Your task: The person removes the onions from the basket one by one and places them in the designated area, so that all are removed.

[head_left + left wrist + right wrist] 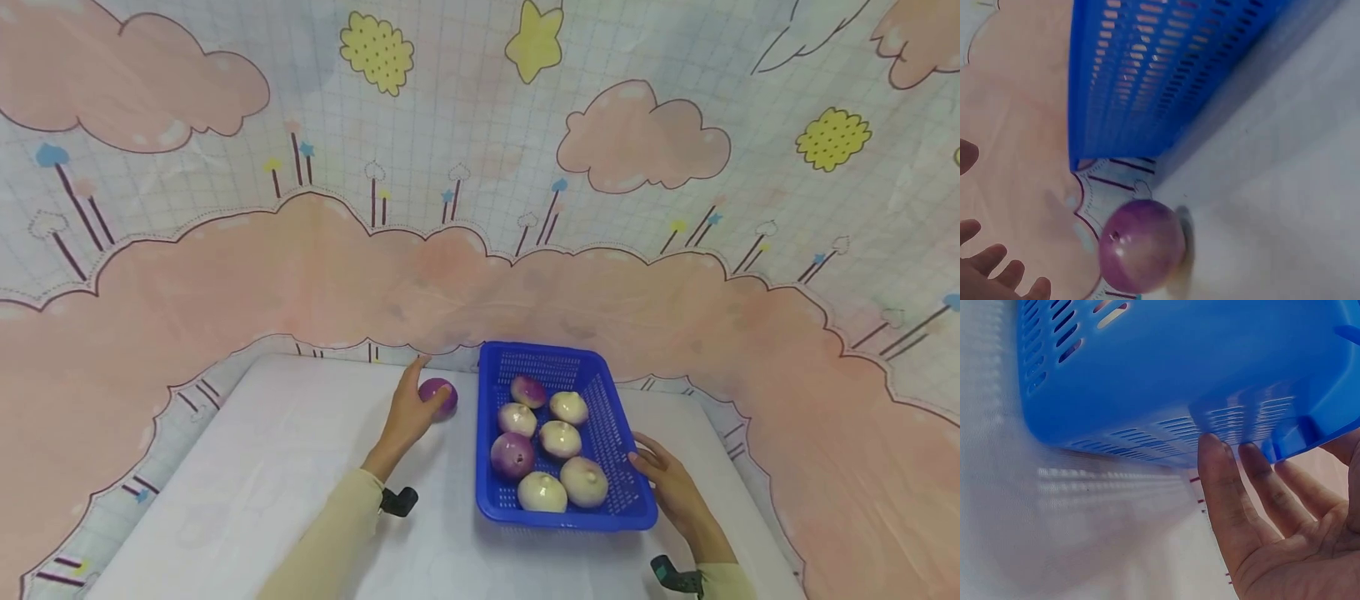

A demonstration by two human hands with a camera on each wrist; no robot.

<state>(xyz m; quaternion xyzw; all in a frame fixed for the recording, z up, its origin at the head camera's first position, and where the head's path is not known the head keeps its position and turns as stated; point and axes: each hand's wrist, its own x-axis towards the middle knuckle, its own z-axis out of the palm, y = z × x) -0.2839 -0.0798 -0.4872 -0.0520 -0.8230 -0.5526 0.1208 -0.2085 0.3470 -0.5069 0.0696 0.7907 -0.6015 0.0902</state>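
A round purple turnip rests on the table left of the blue plastic basket. Around it reaches my left hand, thumb and fingers spread; in the left wrist view those fingers stand apart from the turnip. Several white and purple turnips lie inside the basket. My right hand is at the basket's right side. Its fairly straight fingers touch the outer wall below the rim in the right wrist view; part of the thumb is cut off there.
The white tabletop extends to the left and in front of the basket. Behind it hangs a patterned cloth with pink clouds, which meets the table's back edge close to the basket and the loose turnip.
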